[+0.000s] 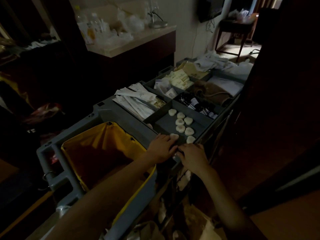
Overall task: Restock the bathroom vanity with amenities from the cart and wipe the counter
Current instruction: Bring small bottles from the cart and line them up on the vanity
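Soap pucks (pixel 180 122), round and white, lay in the near compartment (pixel 164 123) on top of the housekeeping cart (pixel 103 108). They formed a loose double row whose long axis ran from the near rim away toward the dark bottles (pixel 195 101).

Hand status as I read it:

- L hand (pixel 161 148): palm down, fingers straight and lying flat. The fingertips (pixel 170 141) touched the nearest puck (pixel 174 136) from its near-left side, w/ nothing pinched.
- R hand (pixel 193 157): laid on the compartment's near rim just beside the L hand, fingers bent over the edge. I could not tell whether it gripped the rim or merely rested there.
- A second puck (pixel 190 139) lay just ahead of the R hand, by the right corner.

Judgement: the step in hand was soap pick-up, early in the restock, w/ the counter wipe not yet begun.

Key relation: the target puck sat directly ahead of the L fingertips, so the L hand was nearer and needed only to curl round it. Since the puck was round, no approach axis was favoured.

Vanity counter (pixel 138 42) stood well apart, beyond the cart's far-left side, w/ clutter on it.
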Demonstrator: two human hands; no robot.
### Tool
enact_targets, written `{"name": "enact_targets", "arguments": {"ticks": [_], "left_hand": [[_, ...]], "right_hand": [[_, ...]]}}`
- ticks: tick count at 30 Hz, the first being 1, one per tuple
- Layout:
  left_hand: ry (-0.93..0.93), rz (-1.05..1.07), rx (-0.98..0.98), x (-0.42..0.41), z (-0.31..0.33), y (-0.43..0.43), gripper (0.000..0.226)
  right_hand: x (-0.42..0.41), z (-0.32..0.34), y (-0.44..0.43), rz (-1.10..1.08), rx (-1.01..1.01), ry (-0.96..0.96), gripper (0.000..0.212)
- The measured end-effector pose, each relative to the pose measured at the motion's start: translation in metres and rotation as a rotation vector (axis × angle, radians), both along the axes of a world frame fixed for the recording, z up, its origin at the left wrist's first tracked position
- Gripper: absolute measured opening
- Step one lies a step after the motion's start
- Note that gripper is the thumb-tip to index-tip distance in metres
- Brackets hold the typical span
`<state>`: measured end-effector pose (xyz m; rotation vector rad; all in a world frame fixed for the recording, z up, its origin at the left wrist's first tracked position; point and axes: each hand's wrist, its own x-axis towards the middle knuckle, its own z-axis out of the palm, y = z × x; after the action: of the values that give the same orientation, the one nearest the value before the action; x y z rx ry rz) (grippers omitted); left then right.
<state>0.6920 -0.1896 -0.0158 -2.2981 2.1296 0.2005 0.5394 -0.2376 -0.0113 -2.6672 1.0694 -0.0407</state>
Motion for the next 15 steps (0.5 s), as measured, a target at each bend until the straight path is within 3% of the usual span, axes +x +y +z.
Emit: {"name": "enact_targets", "arguments": {"ticks": [15], "left_hand": [[-0.041, -0.024, -0.030, 0.012, -0.003, 0.055, 0.057]], "right_hand": [[0.007, 0.006, 0.056, 0.060, -0.128, -0.022, 0.029]]}}
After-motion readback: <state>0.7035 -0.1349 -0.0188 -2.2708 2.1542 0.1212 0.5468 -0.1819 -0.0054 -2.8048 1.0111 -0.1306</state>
